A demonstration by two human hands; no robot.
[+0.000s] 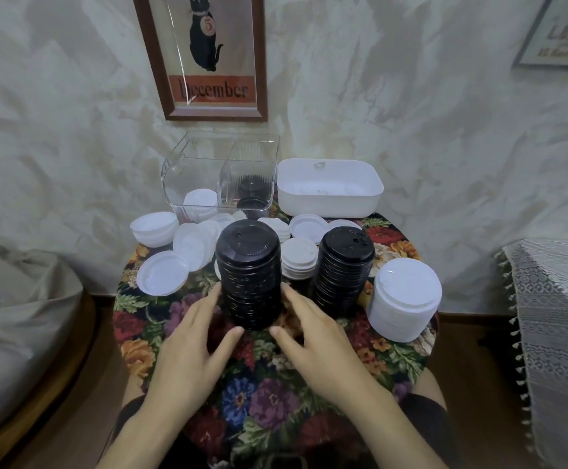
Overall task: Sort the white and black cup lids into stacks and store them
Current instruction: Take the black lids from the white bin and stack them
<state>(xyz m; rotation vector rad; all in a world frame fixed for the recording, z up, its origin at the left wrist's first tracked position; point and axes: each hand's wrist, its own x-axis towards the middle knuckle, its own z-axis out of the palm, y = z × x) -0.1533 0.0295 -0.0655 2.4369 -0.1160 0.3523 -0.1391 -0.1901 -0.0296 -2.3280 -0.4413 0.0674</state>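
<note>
Your L hand [192, 336] & R hand [313, 336], both open w/ fingers straight, touch the base of the tall black lid stack [248, 275], mid floral table [262, 397].

We see the left hand [191, 343] and the right hand [316, 336], both bare. The wrists and forearms [147, 431] are uncovered all the way to the lower edge of the view. The thumbnails [239, 330] look short and plain, though we cannot judge their finish closely. On each side we see a strip of bare leg [428, 380]. Just below it lies dark cloth [423, 412], black or nearly so. We cannot tell whether that garment is shorts or a skirt.
</note>
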